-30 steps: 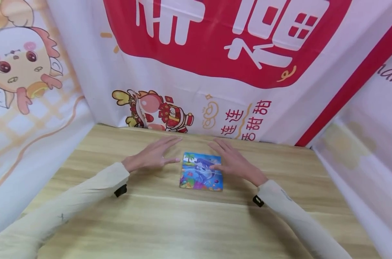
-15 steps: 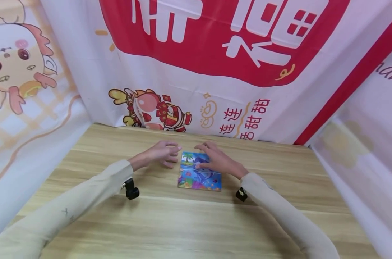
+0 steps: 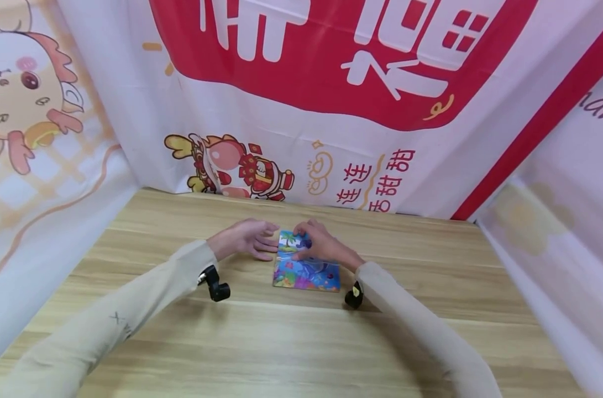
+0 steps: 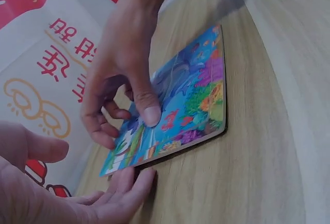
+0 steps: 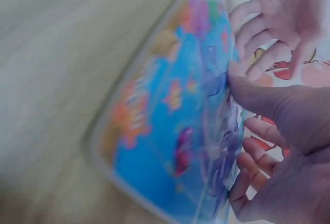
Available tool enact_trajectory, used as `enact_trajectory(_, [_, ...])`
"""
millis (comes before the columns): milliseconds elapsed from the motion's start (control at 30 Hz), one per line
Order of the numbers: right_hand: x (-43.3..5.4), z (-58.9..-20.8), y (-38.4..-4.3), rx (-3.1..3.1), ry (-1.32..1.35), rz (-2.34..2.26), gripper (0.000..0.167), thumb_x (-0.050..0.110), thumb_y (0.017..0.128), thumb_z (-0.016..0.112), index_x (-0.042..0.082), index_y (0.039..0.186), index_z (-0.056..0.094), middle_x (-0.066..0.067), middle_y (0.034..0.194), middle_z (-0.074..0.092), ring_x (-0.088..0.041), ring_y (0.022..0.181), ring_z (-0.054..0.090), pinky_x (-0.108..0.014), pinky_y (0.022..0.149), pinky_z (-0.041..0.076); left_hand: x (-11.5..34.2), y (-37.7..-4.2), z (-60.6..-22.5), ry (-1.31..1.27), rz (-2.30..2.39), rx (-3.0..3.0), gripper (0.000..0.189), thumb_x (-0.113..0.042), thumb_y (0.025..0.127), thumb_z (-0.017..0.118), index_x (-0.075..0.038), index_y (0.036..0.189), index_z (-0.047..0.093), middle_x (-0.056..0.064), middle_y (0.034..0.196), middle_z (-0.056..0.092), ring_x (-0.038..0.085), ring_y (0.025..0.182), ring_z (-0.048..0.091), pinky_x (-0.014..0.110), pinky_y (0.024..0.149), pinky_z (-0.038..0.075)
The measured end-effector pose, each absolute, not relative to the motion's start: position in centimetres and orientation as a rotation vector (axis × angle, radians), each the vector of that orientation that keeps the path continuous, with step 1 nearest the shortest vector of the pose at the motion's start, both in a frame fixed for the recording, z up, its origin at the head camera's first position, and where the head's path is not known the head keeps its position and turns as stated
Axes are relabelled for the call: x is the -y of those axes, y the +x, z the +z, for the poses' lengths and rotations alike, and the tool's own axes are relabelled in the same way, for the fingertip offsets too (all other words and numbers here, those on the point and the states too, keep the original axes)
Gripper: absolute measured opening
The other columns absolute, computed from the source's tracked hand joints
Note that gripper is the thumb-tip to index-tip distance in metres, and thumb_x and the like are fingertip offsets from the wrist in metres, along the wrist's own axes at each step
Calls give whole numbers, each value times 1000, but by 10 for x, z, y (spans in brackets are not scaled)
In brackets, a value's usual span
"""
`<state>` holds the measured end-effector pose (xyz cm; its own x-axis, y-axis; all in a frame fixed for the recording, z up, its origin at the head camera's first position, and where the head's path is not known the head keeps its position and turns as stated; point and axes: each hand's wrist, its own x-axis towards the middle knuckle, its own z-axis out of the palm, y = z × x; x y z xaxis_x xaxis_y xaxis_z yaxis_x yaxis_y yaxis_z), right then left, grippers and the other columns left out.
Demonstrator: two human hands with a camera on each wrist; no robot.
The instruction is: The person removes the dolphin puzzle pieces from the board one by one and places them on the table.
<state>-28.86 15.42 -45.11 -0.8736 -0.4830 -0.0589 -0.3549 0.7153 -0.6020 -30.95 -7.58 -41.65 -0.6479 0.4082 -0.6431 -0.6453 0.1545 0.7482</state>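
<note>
A square jigsaw puzzle point(image 3: 306, 275) with a bright sea picture lies flat on the wooden table, under a shiny, film-like surface. Cut lines of its pieces show in the right wrist view. My right hand point(image 3: 323, 244) is over its upper part, fingers loosely bent. In the left wrist view the right thumb point(image 4: 149, 113) rests on the picture, with the other fingertips near the far edge and a wide gap between. My left hand point(image 3: 248, 239) is at the puzzle's left edge; its extended fingers point(image 4: 131, 188) lie right along that edge, thumb raised apart.
The wooden table point(image 3: 281, 342) stretches toward me and to both sides. A white and red printed cloth point(image 3: 261, 105) hangs behind, close past the puzzle, and more printed cloth point(image 3: 57, 182) hangs at the left. Black wrist cameras point(image 3: 216, 284) sit under both sleeves.
Both hands have drawn inward. The right hand has moved left and down over the puzzle with its fingers bending; the left has come to its left edge. The puzzle lies about where it was.
</note>
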Motion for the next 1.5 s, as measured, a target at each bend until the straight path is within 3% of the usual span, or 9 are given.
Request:
enact_trajectory(133, [-152, -448, -293, -2717, -691, -892, 55, 23, 87, 88, 1, 127, 58, -19, 127, 52, -33, 120, 45, -50, 109, 43, 72, -307, -422, -236, 1671, -1663, 54, -16, 110, 49, 6, 157, 36, 33, 151, 45, 42, 140, 49, 54, 108, 57])
enact_trajectory(233, [-149, -447, -295, -2708, -721, -897, 54, 21, 86, 89, -1, 124, 57, -21, 125, 54, -34, 118, 46, -48, 109, 40, 74, -308, -426, -214, 1660, -1720, 43, -10, 109, 50, 8, 148, 47, 28, 133, 58, 36, 119, 62, 53, 100, 62])
enact_trajectory(367, [-147, -447, -297, -2691, -764, -905, 53, 18, 85, 88, -3, 121, 56, -22, 123, 54, -33, 116, 46, -46, 108, 39, 75, -310, -429, -167, 1606, -1762, 39, -2, 106, 50, 9, 143, 52, 19, 116, 61, 26, 100, 63, 49, 97, 64])
enact_trajectory(567, [-145, -449, -298, -2693, -748, -954, 52, 18, 85, 89, -1, 119, 54, -19, 122, 55, -32, 116, 47, -45, 108, 39, 77, -310, -429, -57, 1546, -1809, 44, 8, 99, 51, 7, 143, 52, 14, 105, 67, 21, 95, 67, 45, 93, 66])
enact_trajectory(800, [-145, -451, -296, -2703, -749, -1047, 52, 15, 86, 88, -1, 123, 56, -18, 120, 56, -32, 114, 49, -43, 104, 44, 81, -307, -427, 73, 1503, -1844, 49, 8, 101, 52, 7, 149, 48, 20, 120, 70, 25, 103, 71, 43, 93, 66])
enact_trajectory(967, [-146, -454, -296, -2723, -766, -1081, 51, 15, 89, 85, 1, 130, 59, -18, 123, 58, -31, 115, 53, -43, 101, 51, 86, -306, -430, 124, 1526, -1815, 55, 5, 103, 50, 4, 157, 38, 27, 132, 64, 32, 114, 69, 45, 94, 65])
enact_trajectory(1067, [-145, -456, -295, -2723, -801, -1128, 46, 13, 90, 84, 0, 127, 61, -19, 121, 58, -33, 113, 54, -44, 100, 52, 88, -305, -435, 146, 1538, -1808, 55, 3, 105, 51, 6, 158, 37, 30, 138, 60, 34, 117, 68, 44, 93, 65])
enact_trajectory(1367, [-142, -455, -294, -2662, -715, -1314, 33, 4, 92, 79, 1, 120, 62, -19, 115, 62, -32, 105, 61, -44, 97, 55, 76, -299, -445, 129, 1555, -1966, 54, 4, 99, 62, 10, 149, 42, 27, 135, 60, 25, 99, 70, 35, 79, 69])
enact_trajectory(1500, [-141, -457, -295, -2657, -669, -1365, 27, 4, 95, 76, 3, 121, 67, -15, 111, 67, -26, 99, 63, -37, 93, 56, 72, -297, -447, 109, 1572, -1998, 54, 7, 97, 63, 11, 147, 43, 26, 131, 60, 26, 98, 68, 34, 75, 69])
